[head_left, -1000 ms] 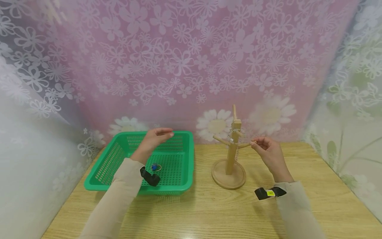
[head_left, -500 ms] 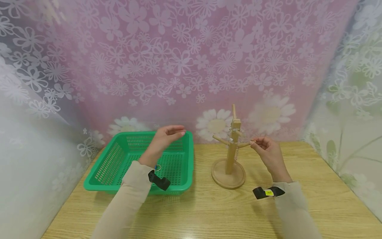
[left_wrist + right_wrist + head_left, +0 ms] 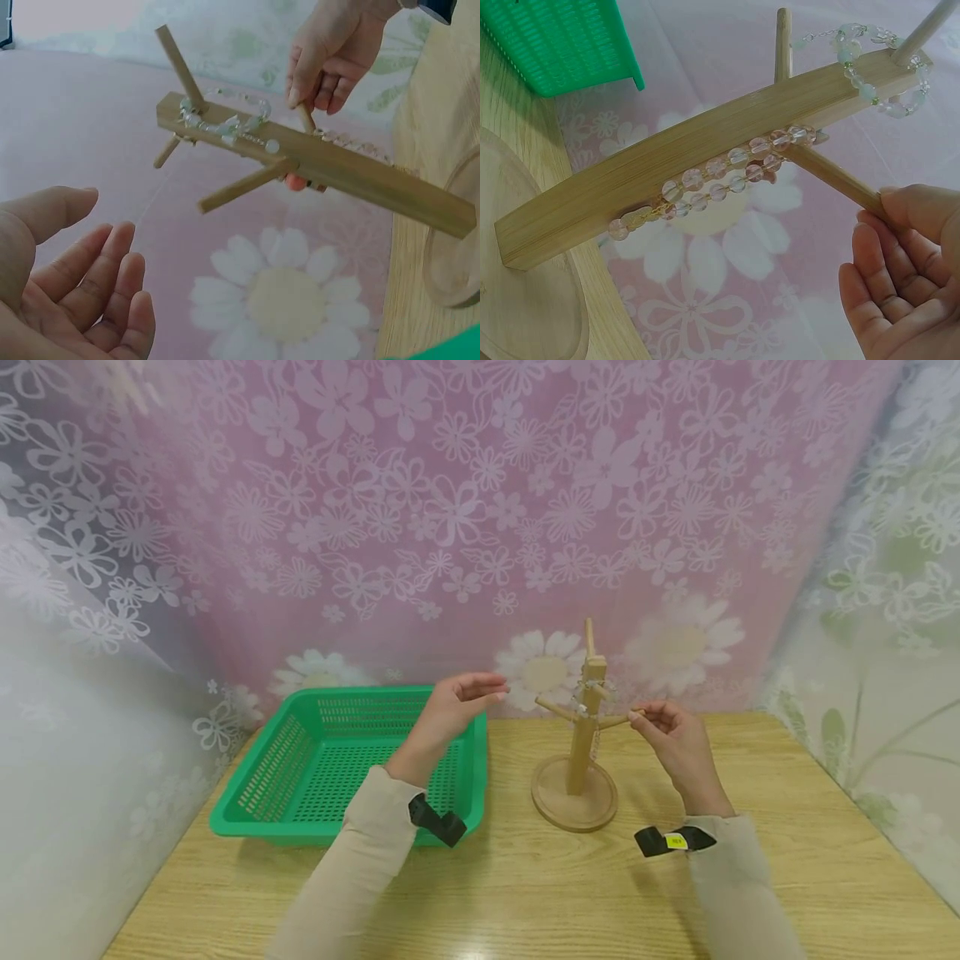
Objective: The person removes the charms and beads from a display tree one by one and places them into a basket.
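Observation:
A wooden jewellery stand (image 3: 579, 760) with several pegs and a round base stands upright right of the basket. My right hand (image 3: 678, 745) pinches the tip of the stand's right-hand peg (image 3: 832, 174) between thumb and forefinger. From that peg hangs a bracelet of clear pinkish beads (image 3: 717, 166). Higher up, a pale green beaded bracelet (image 3: 853, 69) hangs round another peg; a coral bead (image 3: 297, 181) shows beneath the post. My left hand (image 3: 452, 714) hovers over the basket's right side, fingers loosely bent and holding nothing visible, apart from the stand.
A green plastic basket (image 3: 255, 831) with slotted walls sits at the left, partly covered by my left forearm. Both rest on a wood-grain table (image 3: 540, 893). Behind rises a pink floral curtain (image 3: 420, 568). Each wrist carries a black camera (image 3: 652, 842).
My left hand has moved right, across the basket towards the stand. A gold band with a blue part, earlier visible in the basket, is now hidden by my arm. My right hand stays on the peg.

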`<state>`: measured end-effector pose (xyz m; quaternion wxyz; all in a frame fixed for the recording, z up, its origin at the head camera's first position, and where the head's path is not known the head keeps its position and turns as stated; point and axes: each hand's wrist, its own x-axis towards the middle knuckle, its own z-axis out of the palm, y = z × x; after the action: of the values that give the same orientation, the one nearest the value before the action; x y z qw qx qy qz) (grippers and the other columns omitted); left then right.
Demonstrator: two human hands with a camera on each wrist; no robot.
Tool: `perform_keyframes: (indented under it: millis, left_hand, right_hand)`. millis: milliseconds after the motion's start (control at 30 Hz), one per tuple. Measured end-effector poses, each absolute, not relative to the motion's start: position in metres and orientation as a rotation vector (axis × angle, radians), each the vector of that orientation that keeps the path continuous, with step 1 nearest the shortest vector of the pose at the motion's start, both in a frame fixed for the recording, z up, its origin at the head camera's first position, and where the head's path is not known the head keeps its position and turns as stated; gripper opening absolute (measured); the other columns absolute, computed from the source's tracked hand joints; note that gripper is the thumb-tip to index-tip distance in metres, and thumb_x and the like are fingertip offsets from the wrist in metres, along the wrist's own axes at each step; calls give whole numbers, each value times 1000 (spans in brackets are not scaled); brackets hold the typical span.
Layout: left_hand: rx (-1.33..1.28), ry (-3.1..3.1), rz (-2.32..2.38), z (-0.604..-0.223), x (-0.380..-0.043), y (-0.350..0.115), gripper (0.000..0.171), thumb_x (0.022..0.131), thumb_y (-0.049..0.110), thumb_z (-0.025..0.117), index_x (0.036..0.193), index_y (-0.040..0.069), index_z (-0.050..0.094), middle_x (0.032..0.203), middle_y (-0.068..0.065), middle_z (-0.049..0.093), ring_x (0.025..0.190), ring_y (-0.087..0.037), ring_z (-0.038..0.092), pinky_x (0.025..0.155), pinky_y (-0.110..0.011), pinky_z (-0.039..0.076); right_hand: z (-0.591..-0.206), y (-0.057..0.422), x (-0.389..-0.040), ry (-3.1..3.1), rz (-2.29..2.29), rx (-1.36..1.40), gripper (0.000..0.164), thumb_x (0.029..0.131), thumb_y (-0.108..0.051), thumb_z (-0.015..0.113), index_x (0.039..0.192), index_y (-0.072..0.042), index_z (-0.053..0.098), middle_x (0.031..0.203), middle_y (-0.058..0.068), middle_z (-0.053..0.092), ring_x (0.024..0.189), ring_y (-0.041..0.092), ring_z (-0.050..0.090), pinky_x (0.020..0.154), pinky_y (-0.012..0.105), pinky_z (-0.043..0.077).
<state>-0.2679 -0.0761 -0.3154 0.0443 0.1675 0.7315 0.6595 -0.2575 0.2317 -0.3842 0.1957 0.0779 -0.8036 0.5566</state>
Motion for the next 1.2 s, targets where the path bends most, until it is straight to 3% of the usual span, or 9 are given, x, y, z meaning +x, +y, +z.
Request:
perform_keyframes:
  millis: [267,733,967,1200]
  left_hand:
    - [603,2139,2087,-323,-269,-48,34,90,8,65,122,1,61,119,-17,63,108,-21,60,96,-35,46]
    - [528,2186,2185,-329,-265,-2,27,89,10,66,116,4,66,112,-14,67,100,-19,63,86,-28,49]
    - [576,2256,2234,-331,-263,4,26,88,6,67,112,-2,66,108,-17,68,96,-25,65,83,-27,51]
    - [600,2446,2128,-332,-263,11,22,87,12,69,108,6,70,100,-7,71,86,-12,65,76,-22,52]
  right_hand:
    - [-380,231,-256,-2248,1578,234,31,94,-16,60,107,12,57,89,-12,59,78,0,59,71,12,49]
    - [-382,231,-256,-2248,1582,238,37,94,-22,61,108,11,58,92,4,63,78,0,59,72,13,50]
    - [-382,230,-256,-2249,1599,227,33,93,-22,61,105,8,59,91,1,62,79,2,60,71,12,49]
    - [-381,230,-256,-2253,1594,222,32,93,-21,61,106,9,59,88,-6,61,77,0,59,71,14,50]
